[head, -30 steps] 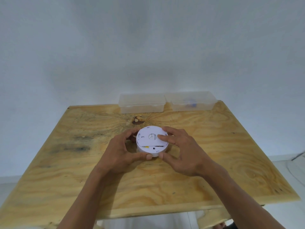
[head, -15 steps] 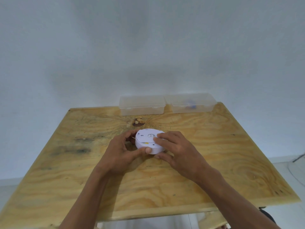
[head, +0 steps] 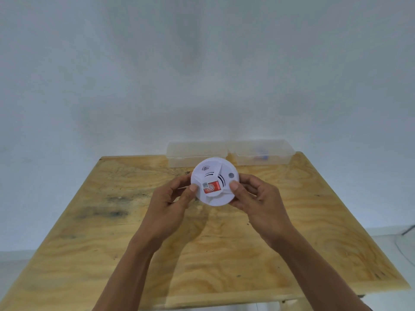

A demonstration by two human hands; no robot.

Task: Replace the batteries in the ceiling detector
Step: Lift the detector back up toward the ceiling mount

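- Bare plywood table (head: 224,254) spreads below and to either side of both hands; its far edge lies just beyond them, lined by two clear plastic boxes (head: 195,153).
- Left hand (head: 170,205) and right hand (head: 258,200) clamp the detector (head: 214,181) between them, lifted above the table, thumbs on its face.
- The detector is a white disc, with curved vent slots, a grey button and a red sticker.

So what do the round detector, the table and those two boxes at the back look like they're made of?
The detector, held in the left hand and right hand, looks like moulded white plastic: smooth, matt, with slotted vents. The table seems to be bare plywood, with swirling grain and dark stains. The two boxes appear to be clear, slightly cloudy plastic; you can see through them.
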